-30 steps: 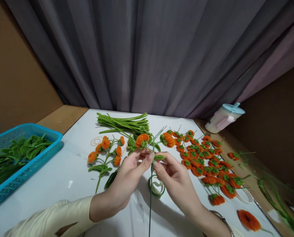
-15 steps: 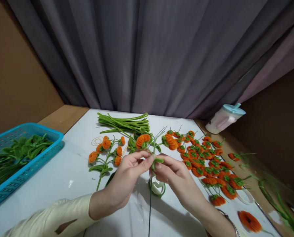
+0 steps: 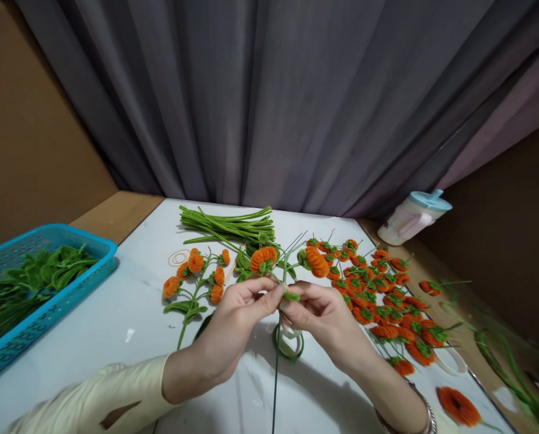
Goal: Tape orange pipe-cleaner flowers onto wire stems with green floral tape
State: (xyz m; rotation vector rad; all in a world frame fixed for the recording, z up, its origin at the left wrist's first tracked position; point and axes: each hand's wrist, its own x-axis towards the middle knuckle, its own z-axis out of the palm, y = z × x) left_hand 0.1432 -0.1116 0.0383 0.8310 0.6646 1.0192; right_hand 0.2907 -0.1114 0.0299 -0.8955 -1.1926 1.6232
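Note:
My left hand (image 3: pixel 240 316) is closed in a pinch on the green stem (image 3: pixel 284 265) of an artificial flower spray. Orange fuzzy flower heads (image 3: pixel 263 259) branch off to both sides of that stem, and a thin dark wire (image 3: pixel 275 386) runs down from it below my fingers. My right hand (image 3: pixel 326 316) pinches a small fuzzy green leaf (image 3: pixel 291 296) against the same stem. My fingers cover the spot where leaf and stem meet. Just below the hands, a roll of green tape (image 3: pixel 300 346) rests on the white table (image 3: pixel 138 337).
A finished-looking orange flower spray (image 3: pixel 195 295) lies left of my hands. Green fuzzy stems (image 3: pixel 228 224) are bundled behind. Many orange flower heads (image 3: pixel 382 295) spread at right. A blue basket (image 3: pixel 109 247) holds green leaves. A lidded cup (image 3: pixel 412 220) stands far right.
The hands and the spray have shifted only slightly, and the right fingers have rolled a little around the leaf. Both hands keep their pinch.

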